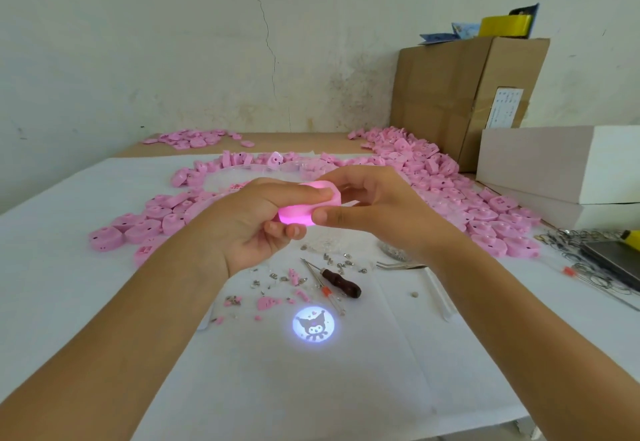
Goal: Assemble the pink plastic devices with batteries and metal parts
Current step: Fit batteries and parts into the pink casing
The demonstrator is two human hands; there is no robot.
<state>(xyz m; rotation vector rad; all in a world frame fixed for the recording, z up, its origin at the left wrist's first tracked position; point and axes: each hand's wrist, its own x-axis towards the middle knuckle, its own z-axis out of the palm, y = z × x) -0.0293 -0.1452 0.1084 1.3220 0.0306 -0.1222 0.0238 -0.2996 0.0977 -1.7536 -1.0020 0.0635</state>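
Both hands hold one pink plastic device (304, 207) above the middle of the table. My left hand (249, 222) wraps it from the left, thumb on top. My right hand (367, 208) pinches its right end. The device glows pink inside and throws a round lit cartoon picture (313, 327) onto the white table cover below. Small metal parts (332, 260) and pink scraps (268, 302) lie scattered under the hands.
Piles of pink devices lie to the left (138, 226), right (485, 205) and at the back (194, 138). A dark-handled screwdriver (341, 281), tweezers (398, 265), metal rings (581, 260), white boxes (554, 163) and a cardboard box (460, 94) stand at the right.
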